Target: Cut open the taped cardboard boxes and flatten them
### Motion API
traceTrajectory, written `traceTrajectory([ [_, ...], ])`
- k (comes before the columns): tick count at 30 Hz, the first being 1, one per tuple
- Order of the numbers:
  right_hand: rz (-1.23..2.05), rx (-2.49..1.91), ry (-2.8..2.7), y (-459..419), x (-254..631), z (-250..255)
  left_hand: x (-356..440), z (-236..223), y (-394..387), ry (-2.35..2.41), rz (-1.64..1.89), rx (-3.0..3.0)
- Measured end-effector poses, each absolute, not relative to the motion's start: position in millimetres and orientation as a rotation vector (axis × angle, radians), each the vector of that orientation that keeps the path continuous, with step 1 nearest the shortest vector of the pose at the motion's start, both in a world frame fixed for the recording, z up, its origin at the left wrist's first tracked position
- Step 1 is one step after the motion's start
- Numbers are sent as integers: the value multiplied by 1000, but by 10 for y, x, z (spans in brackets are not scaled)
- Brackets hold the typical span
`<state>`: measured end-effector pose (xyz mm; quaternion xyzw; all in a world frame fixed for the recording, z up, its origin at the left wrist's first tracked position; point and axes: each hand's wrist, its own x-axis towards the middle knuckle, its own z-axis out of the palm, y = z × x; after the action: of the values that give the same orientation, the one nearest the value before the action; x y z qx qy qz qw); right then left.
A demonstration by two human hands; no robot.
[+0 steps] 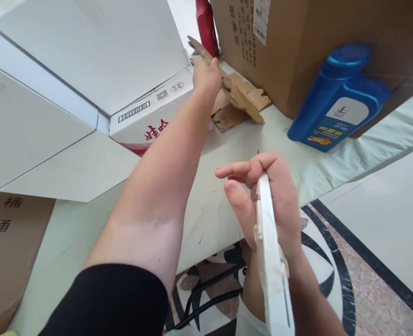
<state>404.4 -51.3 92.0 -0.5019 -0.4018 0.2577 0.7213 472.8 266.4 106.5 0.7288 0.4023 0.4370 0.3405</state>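
Note:
My left hand (206, 78) stretches far forward, its fingers closed round a strip of torn brown cardboard (199, 48), partly blurred. More torn cardboard (246, 97) lies just to its right, against the large carton. Close to me, my right hand (279, 200) is curled round a long, thin white thing (269, 242) seen edge-on. A narrow slot shows near its lower end, with beige bits along its sides; its exact kind I cannot make out. The index finger points left, above the thumb.
A blue bottle (335, 100) stands at the right, before a large brown carton (262, 51). A red object (206, 25) stands behind my left hand. A white printed box (150, 114) and large white panels (87, 51) fill the left. Another carton (13, 261) is lower left, on the pale cloth-covered table (213, 205).

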Motion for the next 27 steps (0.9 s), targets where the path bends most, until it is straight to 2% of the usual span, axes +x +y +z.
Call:
traceTrajectory([
  [2,597,-1109,-888,-520,4062,931,4617,1256,2520,1038,1244,2071],
  [3,605,-1103,-883,-518,4070,935,4475,1276,2368,939,1336,2337],
  [5,599,-1070,-860,-493,4078,928,4031,1134,1958,769,1342,2549],
  [7,587,-1026,-820,-443,4074,898,3427,796,1504,760,1277,2373],
  [11,673,-1071,-820,-337,4001,802,2141,25,771,1036,1137,1894],
  [14,741,-1141,-918,-292,3842,726,1411,-279,450,1275,1142,1638],
  [19,845,-1232,-1107,-198,3352,565,715,-338,391,1425,1337,1224],
  [27,879,-1625,-1562,-214,2652,102,114,-272,479,1261,1594,788],
])
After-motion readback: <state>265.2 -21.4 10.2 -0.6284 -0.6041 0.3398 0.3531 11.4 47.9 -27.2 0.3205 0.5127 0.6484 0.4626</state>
